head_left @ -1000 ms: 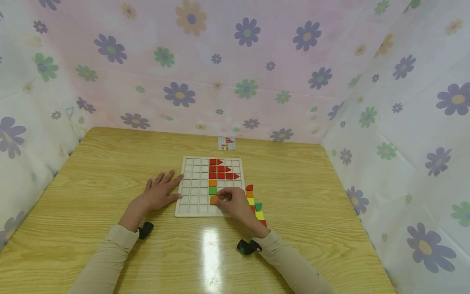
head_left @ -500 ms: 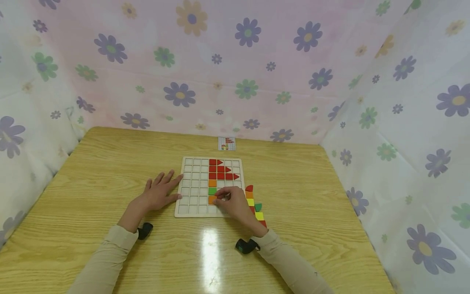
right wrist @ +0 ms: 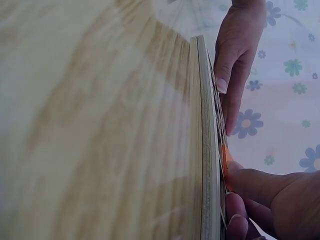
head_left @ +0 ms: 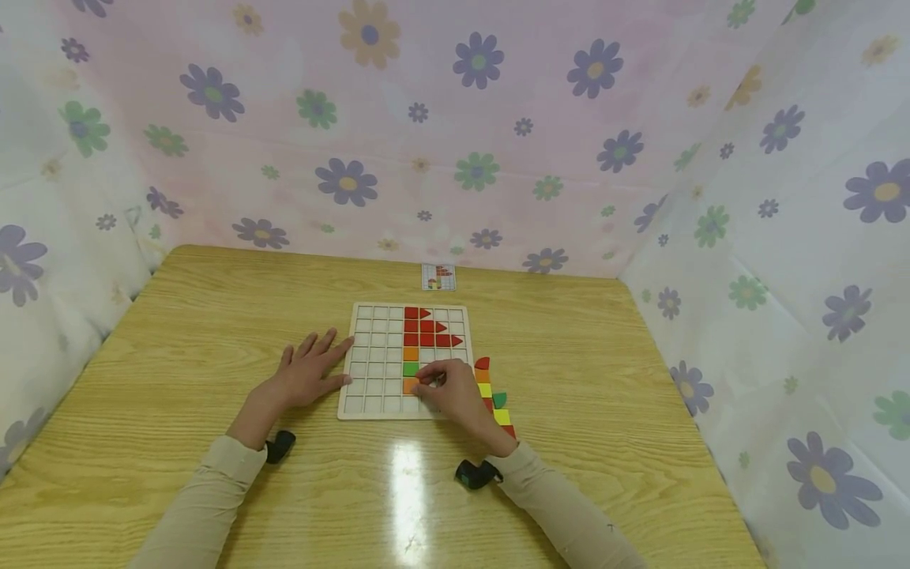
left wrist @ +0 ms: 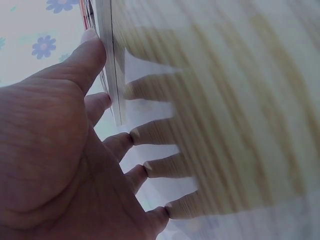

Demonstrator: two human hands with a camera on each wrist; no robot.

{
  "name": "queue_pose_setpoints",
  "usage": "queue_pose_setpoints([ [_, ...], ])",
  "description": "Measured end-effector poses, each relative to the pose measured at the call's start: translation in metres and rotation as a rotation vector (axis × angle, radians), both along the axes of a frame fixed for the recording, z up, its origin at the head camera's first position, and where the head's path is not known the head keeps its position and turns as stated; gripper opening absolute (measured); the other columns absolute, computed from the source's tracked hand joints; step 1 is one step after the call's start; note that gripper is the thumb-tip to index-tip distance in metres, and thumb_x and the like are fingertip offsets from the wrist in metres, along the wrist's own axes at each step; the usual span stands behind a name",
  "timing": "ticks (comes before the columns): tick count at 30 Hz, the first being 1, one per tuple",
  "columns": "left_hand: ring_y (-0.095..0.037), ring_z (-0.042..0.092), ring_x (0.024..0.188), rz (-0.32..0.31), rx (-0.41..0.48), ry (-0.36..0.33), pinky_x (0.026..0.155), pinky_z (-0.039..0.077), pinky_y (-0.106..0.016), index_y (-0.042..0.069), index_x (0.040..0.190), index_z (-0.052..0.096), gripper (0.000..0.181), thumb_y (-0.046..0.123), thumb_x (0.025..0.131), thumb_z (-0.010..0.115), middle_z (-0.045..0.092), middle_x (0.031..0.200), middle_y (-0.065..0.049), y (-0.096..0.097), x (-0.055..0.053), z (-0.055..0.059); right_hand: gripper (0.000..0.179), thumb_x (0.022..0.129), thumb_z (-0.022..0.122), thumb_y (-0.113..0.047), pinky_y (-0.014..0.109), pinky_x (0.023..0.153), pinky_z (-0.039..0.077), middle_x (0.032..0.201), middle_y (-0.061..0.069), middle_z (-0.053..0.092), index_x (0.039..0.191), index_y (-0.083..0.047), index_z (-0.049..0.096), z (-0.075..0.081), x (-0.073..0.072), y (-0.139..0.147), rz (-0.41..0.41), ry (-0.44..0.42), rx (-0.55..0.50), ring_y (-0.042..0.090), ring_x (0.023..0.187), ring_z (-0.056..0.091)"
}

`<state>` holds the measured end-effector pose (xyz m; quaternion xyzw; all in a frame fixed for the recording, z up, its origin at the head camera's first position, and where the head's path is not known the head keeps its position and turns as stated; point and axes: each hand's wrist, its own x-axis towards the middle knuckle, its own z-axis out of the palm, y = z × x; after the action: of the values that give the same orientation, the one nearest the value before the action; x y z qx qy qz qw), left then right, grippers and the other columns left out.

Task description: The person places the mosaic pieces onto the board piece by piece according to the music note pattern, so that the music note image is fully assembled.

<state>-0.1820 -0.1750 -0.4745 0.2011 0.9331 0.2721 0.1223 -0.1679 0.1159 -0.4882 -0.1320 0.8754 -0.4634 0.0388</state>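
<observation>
With the left hand [head_left: 302,378] spread, rests thumb and forefinger against the left rim of the grid board [head_left: 359,405], a sensible brace against slipping. With the right hand [head_left: 455,391], pinches the orange tile [head_left: 409,386] between thumb and fingers by its right side, a hold suited to squaring it to a cell. Leaves its left part uncovered, just left of the fingertips, next to the green tile [head_left: 411,369] on its near side; perhaps not fully seated.

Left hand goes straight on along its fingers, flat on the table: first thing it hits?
The left edge of the grid board. The left hand already has its thumb and index finger at that edge, though exact contact is hard to judge.
</observation>
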Motion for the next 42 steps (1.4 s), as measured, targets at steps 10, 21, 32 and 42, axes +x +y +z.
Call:
queue_pose_setpoints([
  [10, -0.058, 0.004, 0.150, 0.000, -0.005, -0.009, 0.111, 0.001, -0.079, 0.008, 0.161, 0.030, 0.069, 0.035, 0.104, 0.058, 0.013, 0.166, -0.029, -0.001, -0.001, -0.001, 0.010, 0.086, 0.083, -0.014, 0.022, 0.062, 0.049, 0.081, 0.002, 0.073, 0.090, -0.007, 0.078, -0.001, 0.000, 0.000, -0.014, 0.003, -0.001, 0.011, 0.067, 0.059],
  [21, -0.058, 0.006, 0.150, -0.002, -0.002, -0.005, 0.111, 0.002, -0.080, 0.008, 0.160, 0.032, 0.069, 0.037, 0.104, 0.059, 0.014, 0.166, -0.029, 0.000, -0.002, 0.000, 0.007, 0.089, 0.081, -0.019, 0.022, 0.062, 0.048, 0.082, -0.004, 0.073, 0.088, -0.012, 0.079, -0.001, -0.001, 0.000, -0.019, -0.027, 0.030, 0.011, 0.069, 0.059],
  [32, -0.057, 0.003, 0.150, 0.003, 0.013, -0.011, 0.111, -0.001, -0.079, 0.009, 0.161, 0.030, 0.069, 0.033, 0.104, 0.059, 0.012, 0.166, -0.029, -0.001, -0.003, -0.005, 0.020, 0.098, 0.070, -0.012, 0.022, 0.062, 0.049, 0.107, 0.012, 0.071, 0.114, -0.003, 0.075, 0.006, -0.016, 0.040, -0.049, 0.020, 0.021, 0.011, 0.070, 0.059],
  [42, -0.058, 0.004, 0.150, 0.005, 0.018, -0.007, 0.111, 0.000, -0.079, 0.007, 0.161, 0.030, 0.068, 0.031, 0.104, 0.060, 0.013, 0.166, -0.030, -0.001, 0.000, -0.001, 0.024, 0.092, 0.069, -0.004, 0.044, 0.085, 0.057, 0.114, 0.015, 0.074, 0.114, -0.001, 0.076, 0.017, -0.034, 0.091, -0.207, -0.101, 0.268, 0.031, 0.102, 0.069],
])
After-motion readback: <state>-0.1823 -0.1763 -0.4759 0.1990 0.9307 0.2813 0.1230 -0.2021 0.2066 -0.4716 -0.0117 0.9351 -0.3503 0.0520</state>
